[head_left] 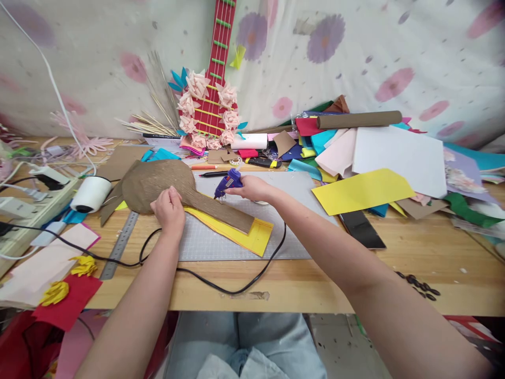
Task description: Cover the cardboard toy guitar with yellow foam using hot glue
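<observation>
A brown paper-covered guitar shape [158, 181] lies over a yellow paper piece [258, 237] on the grey cutting mat [292, 245]. My left hand [169, 208] is closed at the lower edge of the guitar's rounded body, fingers curled on it. In my right hand [252, 188] is a blue hot glue gun [229, 181], its nozzle pointing down beside the upper edge of the brown neck. Whether the nozzle touches the brown paper, I cannot tell. From the gun's side, a black cord [232, 290] loops across the mat and the table's front.
A red decorated paper guitar [209, 108] leans at the back. Coloured paper is heaped at right, with a brown roll [359, 120] on top. On the left are a steel ruler [120, 245], a white cylinder [91, 193] and a power strip [43, 216]. Dark beads [420, 284] lie front right.
</observation>
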Available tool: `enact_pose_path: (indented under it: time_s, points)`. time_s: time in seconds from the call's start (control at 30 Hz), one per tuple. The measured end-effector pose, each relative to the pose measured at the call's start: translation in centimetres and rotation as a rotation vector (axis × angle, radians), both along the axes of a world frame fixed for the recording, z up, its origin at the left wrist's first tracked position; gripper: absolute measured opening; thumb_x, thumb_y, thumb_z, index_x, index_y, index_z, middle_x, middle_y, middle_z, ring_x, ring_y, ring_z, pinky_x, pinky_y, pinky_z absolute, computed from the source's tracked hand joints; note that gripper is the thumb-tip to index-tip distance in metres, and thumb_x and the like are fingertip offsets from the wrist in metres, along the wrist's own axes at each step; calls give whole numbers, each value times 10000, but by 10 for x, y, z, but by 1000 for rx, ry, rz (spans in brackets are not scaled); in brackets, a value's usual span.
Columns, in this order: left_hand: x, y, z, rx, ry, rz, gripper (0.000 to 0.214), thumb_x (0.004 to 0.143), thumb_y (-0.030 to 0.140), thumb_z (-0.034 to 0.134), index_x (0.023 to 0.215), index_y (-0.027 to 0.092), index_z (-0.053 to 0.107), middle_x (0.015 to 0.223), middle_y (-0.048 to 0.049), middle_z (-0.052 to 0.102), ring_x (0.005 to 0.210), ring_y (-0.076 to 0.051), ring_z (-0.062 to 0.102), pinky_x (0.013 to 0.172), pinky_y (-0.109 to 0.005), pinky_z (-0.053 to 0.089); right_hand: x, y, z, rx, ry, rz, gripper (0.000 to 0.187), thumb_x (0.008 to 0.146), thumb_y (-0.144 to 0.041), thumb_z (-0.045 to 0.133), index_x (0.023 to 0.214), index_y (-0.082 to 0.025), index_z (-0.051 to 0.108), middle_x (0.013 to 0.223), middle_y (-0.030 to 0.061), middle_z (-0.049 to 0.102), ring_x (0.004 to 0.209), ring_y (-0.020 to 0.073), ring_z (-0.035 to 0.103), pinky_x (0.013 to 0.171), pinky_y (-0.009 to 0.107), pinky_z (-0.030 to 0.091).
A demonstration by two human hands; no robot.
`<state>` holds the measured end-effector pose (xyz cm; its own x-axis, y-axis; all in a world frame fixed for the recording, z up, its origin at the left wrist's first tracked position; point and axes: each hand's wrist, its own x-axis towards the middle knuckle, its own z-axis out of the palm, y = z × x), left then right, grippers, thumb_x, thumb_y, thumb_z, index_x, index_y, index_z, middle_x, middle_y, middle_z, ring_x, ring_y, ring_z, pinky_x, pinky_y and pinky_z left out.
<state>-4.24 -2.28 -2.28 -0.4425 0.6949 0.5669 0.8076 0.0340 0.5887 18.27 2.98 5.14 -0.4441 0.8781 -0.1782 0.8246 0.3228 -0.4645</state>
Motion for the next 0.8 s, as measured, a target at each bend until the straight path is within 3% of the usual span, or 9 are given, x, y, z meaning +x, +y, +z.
enact_pose_path:
  time_s: [0.13,0.3,0.43,0.6,0.8]
  points:
    - [0,1,0,-4,-2,-10,351,910,301,253,611,214,416,707,-58,575,752,-197,540,800,-370,329,7,-7,3,45,-23,-4,443,804,-559,541,1013,-179,629,965,88,679,867,214,626,669,246,426]
    - [1,0,2,-28,27,-23,317,895,310,292,609,219,393,686,-49,545,740,-196,515,788,-366,334,15,-15,6,69,-63,3,436,806,-556,541,1012,-185,636,1004,106,674,929,242,619,709,271,431]
    - [6,-3,4,-41,117,-149,217,834,345,439,659,217,424,695,-24,525,750,-189,507,796,-350,342,25,-22,8,64,-36,-10,408,789,-553,567,963,-194,652,961,86,684,872,230,624,679,270,435]
    - [16,-6,6,-78,214,-346,86,780,298,516,760,218,490,773,-30,557,797,-196,519,815,-348,364,47,-30,10,-48,76,-52,318,781,-496,605,873,-196,659,804,31,682,676,136,605,564,214,433]
    - [28,-4,1,-143,250,-489,148,772,327,568,829,218,486,825,-37,550,823,-203,513,785,-333,389,59,-30,-1,-172,268,-144,341,768,-481,625,886,-162,624,775,34,671,523,81,542,443,188,426]
